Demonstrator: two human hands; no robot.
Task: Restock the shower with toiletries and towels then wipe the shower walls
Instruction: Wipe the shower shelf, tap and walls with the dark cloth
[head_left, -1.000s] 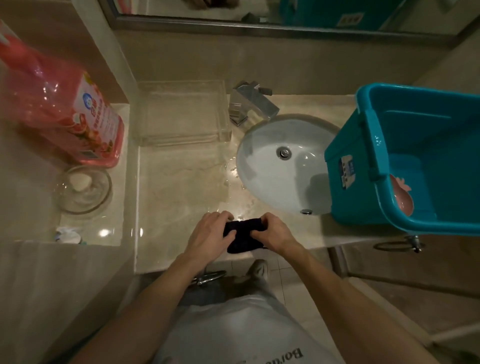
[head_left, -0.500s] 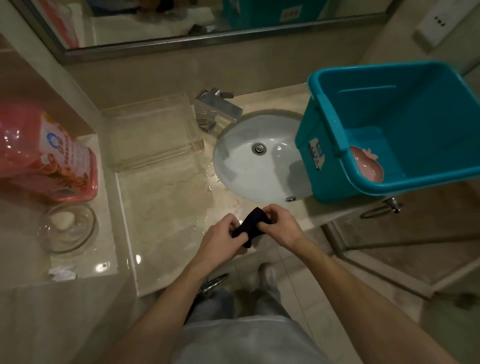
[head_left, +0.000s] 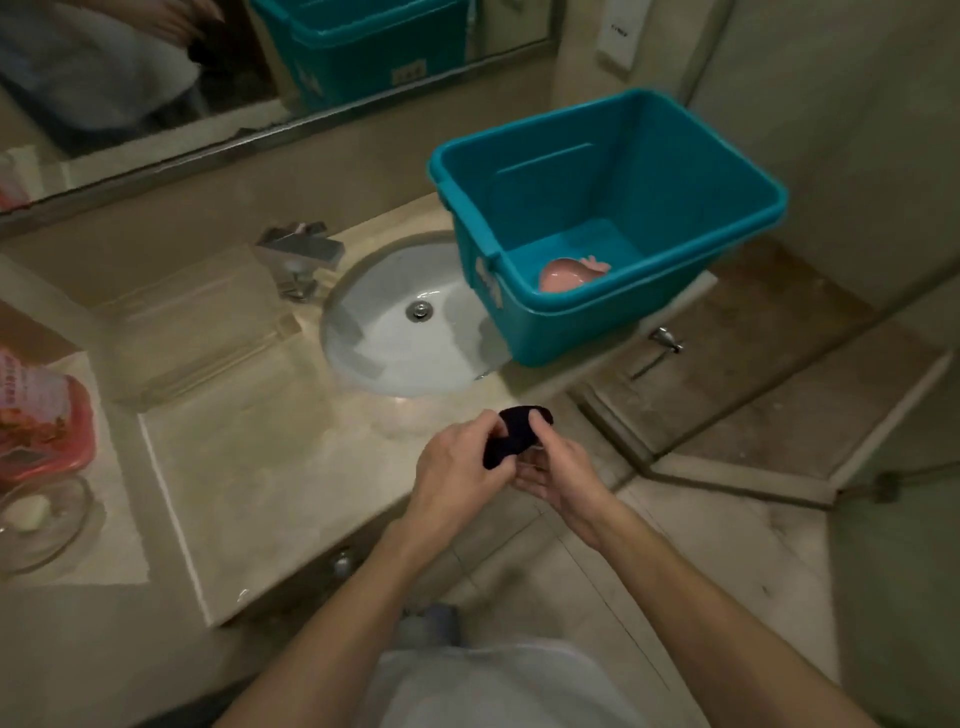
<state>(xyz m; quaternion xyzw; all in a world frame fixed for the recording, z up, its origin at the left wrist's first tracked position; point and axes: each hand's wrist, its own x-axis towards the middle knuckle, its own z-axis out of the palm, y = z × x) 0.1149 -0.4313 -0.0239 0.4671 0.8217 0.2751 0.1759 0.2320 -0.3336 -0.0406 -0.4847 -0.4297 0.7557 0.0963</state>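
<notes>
A small dark cloth is bunched between both hands, just past the front edge of the marble counter. My left hand pinches its left side from above. My right hand cups it from below and the right. A teal plastic bin stands on the counter to the right of the sink; a pink dish lies on its floor. At the far left sit a red bottle and a glass dish with a white soap.
A chrome faucet stands behind the sink, and a clear acrylic tray lies left of it. A mirror runs along the back wall. The raised shower curb and the tiled floor lie to the right.
The view has swung right and up, so the bin is now centred. Both hands have lifted the cloth off the counter's edge and bunched it tighter, shifting rightward.
</notes>
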